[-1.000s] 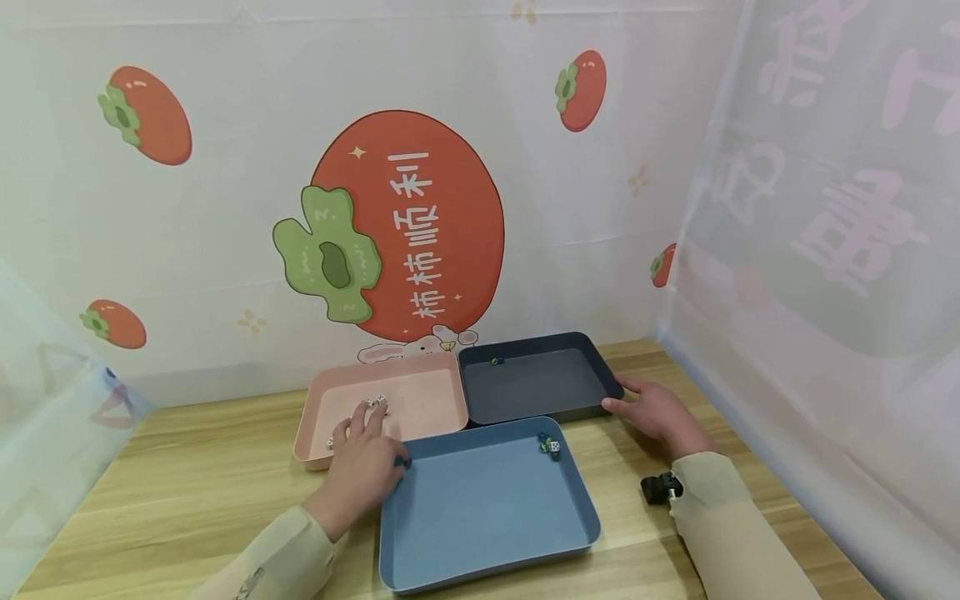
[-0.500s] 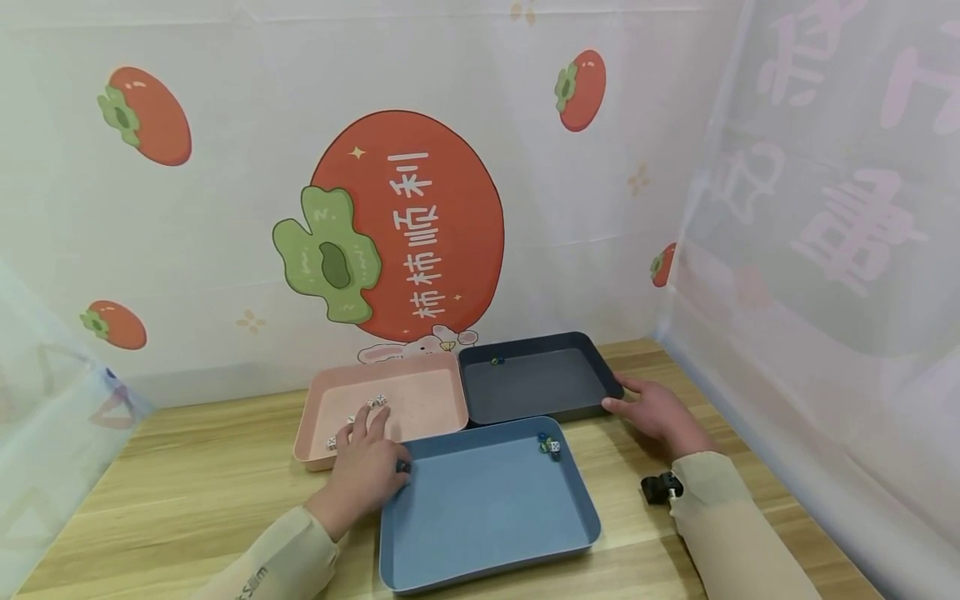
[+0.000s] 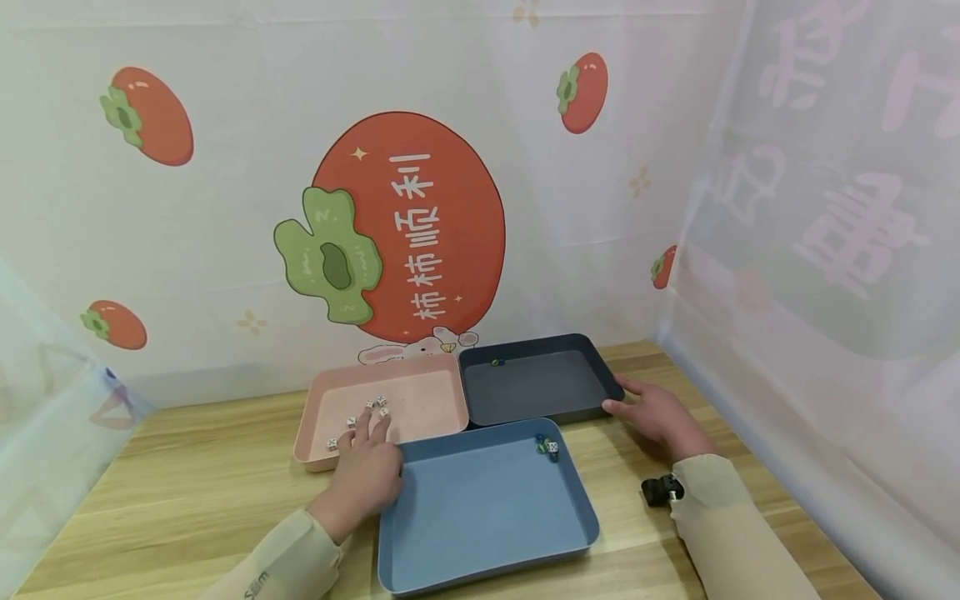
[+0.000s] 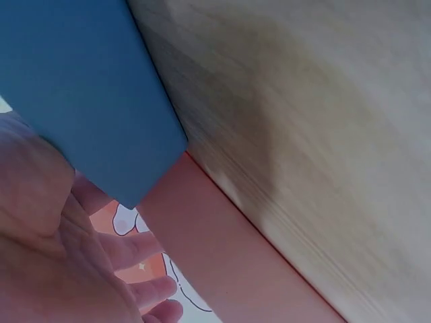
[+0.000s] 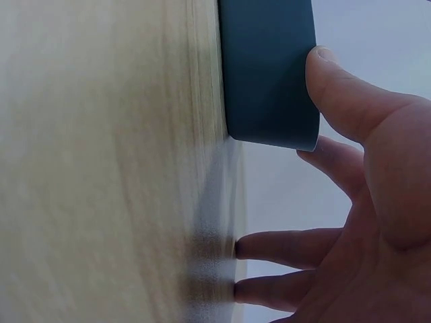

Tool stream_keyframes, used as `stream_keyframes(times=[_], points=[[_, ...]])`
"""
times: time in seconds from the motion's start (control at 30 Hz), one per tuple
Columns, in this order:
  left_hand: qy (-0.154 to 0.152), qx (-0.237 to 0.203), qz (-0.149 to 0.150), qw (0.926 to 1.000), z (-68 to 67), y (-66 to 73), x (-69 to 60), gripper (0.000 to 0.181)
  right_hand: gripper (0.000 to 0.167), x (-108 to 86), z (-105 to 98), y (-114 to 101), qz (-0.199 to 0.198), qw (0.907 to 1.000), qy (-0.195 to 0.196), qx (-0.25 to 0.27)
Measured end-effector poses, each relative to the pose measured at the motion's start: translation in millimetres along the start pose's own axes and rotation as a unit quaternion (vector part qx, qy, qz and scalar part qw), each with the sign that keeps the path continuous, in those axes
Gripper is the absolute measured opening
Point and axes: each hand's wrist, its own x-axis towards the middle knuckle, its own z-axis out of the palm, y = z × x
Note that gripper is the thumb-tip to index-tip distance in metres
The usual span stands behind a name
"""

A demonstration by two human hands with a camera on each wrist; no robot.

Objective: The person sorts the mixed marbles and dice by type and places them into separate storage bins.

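My left hand point(image 3: 369, 473) lies over the corner where the blue tray point(image 3: 487, 508) meets the pink tray point(image 3: 423, 396). Several white dice point(image 3: 352, 422) lie in the pink tray, around three outstretched fingers. Thumb and index finger are mostly hidden at the blue tray's corner, so what they hold does not show; the left wrist view has the index finger behind that corner. The dark tray point(image 3: 540, 383) stands behind, and my right hand point(image 3: 658, 410) holds its near right corner. In the right wrist view the thumb point(image 5: 337, 84) presses the rim, with the index finger beyond the wall.
Inside the blue tray's far right corner sit small blue and green marbles and a white die point(image 3: 552, 447). Two small marbles point(image 3: 497, 362) rest in the dark tray. A black wrist device point(image 3: 662, 490) sits by the right sleeve. A printed cloth point(image 3: 225, 250) hangs behind the wooden table.
The left hand draws back slightly from the pink tray, uncovering more dice. Dark small things seen at its thumb are now hidden. The blue tray shifts a little left; the right hand stays put.
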Motion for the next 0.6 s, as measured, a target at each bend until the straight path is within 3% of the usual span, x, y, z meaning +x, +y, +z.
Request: stream_keyframes(times=[0.1,0.37,0.6], points=[[0.005,0.006,0.004,1.0,-0.1,1.3,0.1,0.027,0.082,-0.6,-0.8,0.1,-0.001,1.0,-0.002,-0.001],[0.044,-0.009,0.008,0.9989,-3.8,5.8,0.5,0.006,0.081,0.4,-2.0,-0.4,-0.007,0.9999,-0.001,-0.008],[0.115,-0.087,0.037,0.9888,-18.2,17.3,5.7,0.01,0.081,1.0,-2.6,0.5,-0.01,0.9998,0.003,-0.019]])
